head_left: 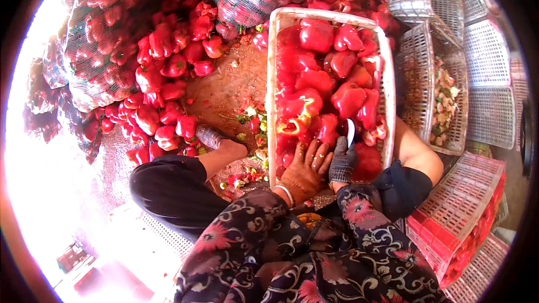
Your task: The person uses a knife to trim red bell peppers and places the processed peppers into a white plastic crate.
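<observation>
A white plastic crate (273, 95) full of red bell peppers (315, 81) stands in front of me. My left hand (306, 169), in an orange-brown glove that leaves the fingers bare, lies with fingers spread on the peppers at the crate's near end. Right beside it, my right hand (343, 163) in a dark grey glove is closed on a small knife (351, 131), its pale curved blade pointing away from me. The handle is hidden in the glove. One pepper (300, 113) left of centre has been cut and shows a yellowish edge.
Loose red peppers (160, 87) and net sacks of peppers (101, 39) lie at the left and back. Trimmed cores (255, 126) litter the floor. At right stand stacked white crates (487, 50), a crate of scraps (449, 95) and a red-filled crate (457, 196).
</observation>
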Motion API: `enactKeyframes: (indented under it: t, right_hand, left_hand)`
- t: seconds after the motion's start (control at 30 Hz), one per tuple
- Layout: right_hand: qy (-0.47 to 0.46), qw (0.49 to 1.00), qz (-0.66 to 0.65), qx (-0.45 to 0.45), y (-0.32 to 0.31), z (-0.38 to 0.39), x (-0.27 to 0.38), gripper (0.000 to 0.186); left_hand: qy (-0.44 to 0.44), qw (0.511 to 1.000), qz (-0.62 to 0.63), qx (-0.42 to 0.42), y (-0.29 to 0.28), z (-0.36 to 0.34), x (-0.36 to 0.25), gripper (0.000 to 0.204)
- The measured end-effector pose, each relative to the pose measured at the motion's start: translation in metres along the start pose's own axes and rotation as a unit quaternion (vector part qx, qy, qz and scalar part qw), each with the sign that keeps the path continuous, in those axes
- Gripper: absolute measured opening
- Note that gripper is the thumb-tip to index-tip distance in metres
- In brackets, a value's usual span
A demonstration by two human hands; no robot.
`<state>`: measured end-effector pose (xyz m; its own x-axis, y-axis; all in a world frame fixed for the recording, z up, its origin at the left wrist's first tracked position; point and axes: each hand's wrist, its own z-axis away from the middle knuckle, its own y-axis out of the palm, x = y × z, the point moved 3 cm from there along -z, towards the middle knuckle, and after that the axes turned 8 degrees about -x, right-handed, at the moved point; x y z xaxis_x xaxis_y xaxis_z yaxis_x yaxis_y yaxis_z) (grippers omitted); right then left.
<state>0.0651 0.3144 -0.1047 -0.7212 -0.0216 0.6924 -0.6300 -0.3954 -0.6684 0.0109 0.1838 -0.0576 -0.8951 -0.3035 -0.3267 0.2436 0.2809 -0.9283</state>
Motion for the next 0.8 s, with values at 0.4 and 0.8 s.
enactKeyframes:
  t: [0.4,0.8]
  right_hand:
    - [-0.101,0.992,-0.08,-0.007,0.003,-0.028,0.015,0.047]
    - [0.004,0.975,-0.214,0.053,0.065,0.032,0.02,0.024]
  left_hand:
    - [-0.09,0.97,0.213,-0.069,-0.039,-0.002,0.01,0.062]
    - [-0.666,0.726,-0.153,-0.077,0.022,0.195,0.352,0.058]
